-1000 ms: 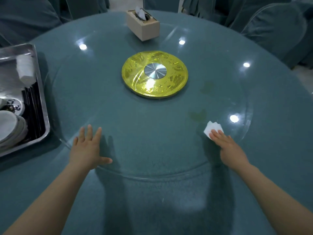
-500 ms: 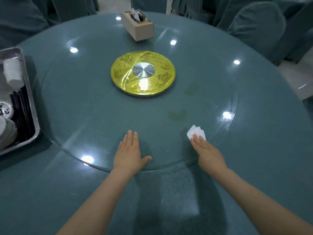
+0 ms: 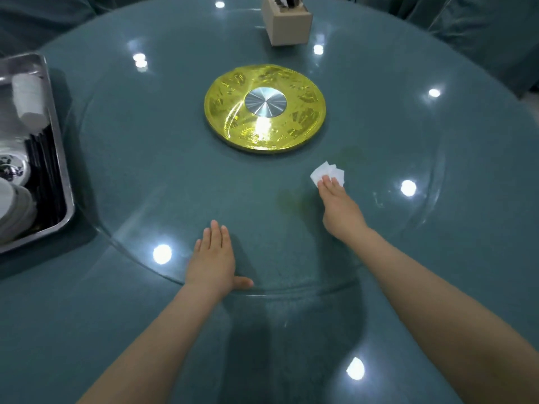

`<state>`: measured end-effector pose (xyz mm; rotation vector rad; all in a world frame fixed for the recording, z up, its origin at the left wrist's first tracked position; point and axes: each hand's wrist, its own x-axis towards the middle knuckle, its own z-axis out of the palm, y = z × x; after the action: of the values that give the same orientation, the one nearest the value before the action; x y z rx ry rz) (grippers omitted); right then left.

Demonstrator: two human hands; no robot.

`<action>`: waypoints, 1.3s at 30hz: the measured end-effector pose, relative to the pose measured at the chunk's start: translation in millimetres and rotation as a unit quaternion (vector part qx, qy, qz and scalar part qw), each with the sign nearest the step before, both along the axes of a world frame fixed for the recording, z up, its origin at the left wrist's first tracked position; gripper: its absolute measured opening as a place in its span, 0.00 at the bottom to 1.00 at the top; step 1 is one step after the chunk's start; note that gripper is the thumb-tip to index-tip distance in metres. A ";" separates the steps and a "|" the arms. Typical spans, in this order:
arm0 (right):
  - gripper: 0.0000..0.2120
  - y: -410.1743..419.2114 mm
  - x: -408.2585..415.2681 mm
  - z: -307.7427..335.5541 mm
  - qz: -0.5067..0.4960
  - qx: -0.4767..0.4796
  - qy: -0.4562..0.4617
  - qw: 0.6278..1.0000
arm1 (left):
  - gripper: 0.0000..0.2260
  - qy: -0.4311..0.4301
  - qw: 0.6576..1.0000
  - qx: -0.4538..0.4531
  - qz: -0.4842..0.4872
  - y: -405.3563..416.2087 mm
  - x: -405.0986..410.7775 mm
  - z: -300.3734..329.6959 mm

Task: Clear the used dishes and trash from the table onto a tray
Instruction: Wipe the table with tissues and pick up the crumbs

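Pressing flat on the glass turntable near its front rim, left hand has fingers straight, thumb out along the edge, holding nothing. Against 1 s ago it sits further right along the rim, and the faint greenish smudges under the glass have shifted too, so my read is it's turning the disc. Right hand lies palm down, straight fingertips pinning the folded white napkin to the glass, no curl round it; it now reaches further in toward the gold hub than a second ago, napkin just short of the hub's near edge. Looks like wiping, not pickup. The napkin is the only loose trash I see on the table; it still has to go to the tray. Steel tray is far left, well apart from both hands, already holding stacked bowls, chopsticks and a white roll. The path left across the glass is open. Tissue box at far side, out of the way. Chairs ring the far rim.
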<state>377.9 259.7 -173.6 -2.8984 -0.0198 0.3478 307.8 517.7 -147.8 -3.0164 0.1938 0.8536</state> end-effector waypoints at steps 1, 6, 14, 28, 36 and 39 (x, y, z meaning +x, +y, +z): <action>0.35 11.3 7.4 -0.7 -0.002 0.007 0.000 1.000 | 0.56 0.001 1.000 0.002 0.000 3.4 1.2 0.1; 0.36 31.5 -10.4 -5.9 0.059 0.013 -0.006 0.998 | 0.57 0.011 1.000 0.018 -0.009 18.9 10.1 1.4; 0.34 23.6 -83.8 -10.1 0.324 0.068 -0.017 0.943 | 0.58 0.019 0.999 0.021 -0.015 41.5 20.0 5.6; 0.35 69.9 53.9 1.6 0.070 0.036 -0.003 0.997 | 0.57 0.009 0.998 -0.065 0.007 46.1 14.9 -0.5; 0.36 93.7 -50.4 -2.5 0.278 0.118 0.027 0.953 | 0.57 0.012 0.997 -0.070 0.011 47.1 15.2 1.4; 0.32 78.2 -74.2 -4.9 0.309 0.133 0.034 0.941 | 0.57 0.016 0.997 -0.079 0.013 49.2 15.4 0.8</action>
<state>303.7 337.9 -178.5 -2.5383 -0.9053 0.4984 323.3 566.9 -147.0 -3.1590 0.2333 0.9334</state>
